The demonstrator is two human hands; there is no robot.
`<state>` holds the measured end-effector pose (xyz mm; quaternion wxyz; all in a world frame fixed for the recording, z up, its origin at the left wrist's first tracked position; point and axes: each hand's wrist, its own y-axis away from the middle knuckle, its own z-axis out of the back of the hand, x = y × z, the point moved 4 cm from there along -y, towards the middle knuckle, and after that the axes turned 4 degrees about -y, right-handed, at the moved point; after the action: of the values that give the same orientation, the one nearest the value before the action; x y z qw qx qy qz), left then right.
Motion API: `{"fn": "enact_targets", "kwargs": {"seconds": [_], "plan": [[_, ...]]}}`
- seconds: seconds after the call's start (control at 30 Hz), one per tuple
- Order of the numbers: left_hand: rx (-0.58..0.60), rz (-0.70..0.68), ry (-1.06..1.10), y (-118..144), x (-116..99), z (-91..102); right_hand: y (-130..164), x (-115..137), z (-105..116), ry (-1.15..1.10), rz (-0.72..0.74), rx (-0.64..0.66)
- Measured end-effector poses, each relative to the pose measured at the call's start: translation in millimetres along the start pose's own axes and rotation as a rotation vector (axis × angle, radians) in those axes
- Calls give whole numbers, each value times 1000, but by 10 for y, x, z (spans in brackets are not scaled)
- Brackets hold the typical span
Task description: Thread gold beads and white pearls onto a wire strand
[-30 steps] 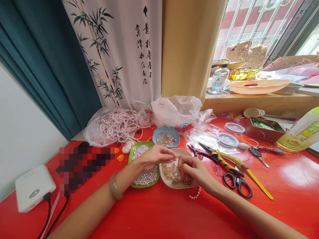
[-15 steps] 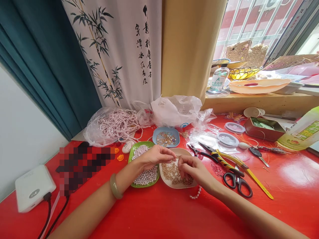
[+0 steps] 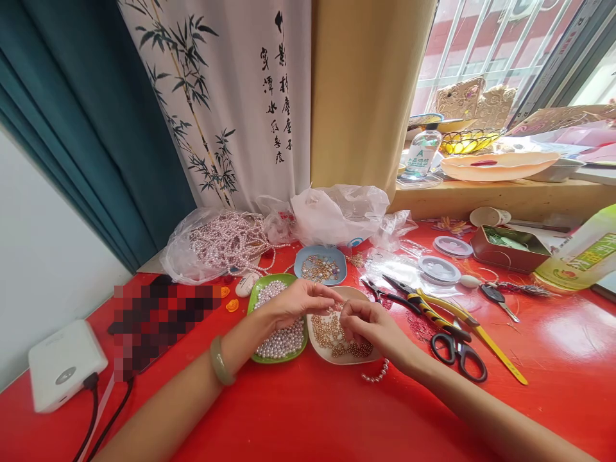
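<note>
Almost nothing has shifted over the last second: the left hand [image 3: 298, 301] and right hand [image 3: 368, 324] stay fingertip to fingertip over the white dish of gold beads [image 3: 337, 333], fingers narrowly pinching something too small to identify, beside the green dish of pearls [image 3: 282, 337].

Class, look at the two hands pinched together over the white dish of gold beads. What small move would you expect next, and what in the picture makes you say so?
Probably the right hand dips to the white dish for another gold bead. Both hands' fingertips meet just above it, the left hand pinching something too small to make out, and a short pearl strand trails below the right wrist.
</note>
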<state>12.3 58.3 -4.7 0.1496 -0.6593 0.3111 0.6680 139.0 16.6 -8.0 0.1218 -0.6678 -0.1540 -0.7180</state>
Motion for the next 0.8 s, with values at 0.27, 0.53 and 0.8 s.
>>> {"fn": "enact_targets", "kwargs": {"seconds": [0.27, 0.53, 0.8], "plan": [[-129, -101, -431, 33, -170, 195, 2, 38, 8, 186, 38, -67], [-231, -90, -1092, 118, -230, 626, 31, 28, 13, 355, 129, -142], [-364, -61, -1223, 24, -90, 655, 29, 23, 11, 371, 141, -139]]}}
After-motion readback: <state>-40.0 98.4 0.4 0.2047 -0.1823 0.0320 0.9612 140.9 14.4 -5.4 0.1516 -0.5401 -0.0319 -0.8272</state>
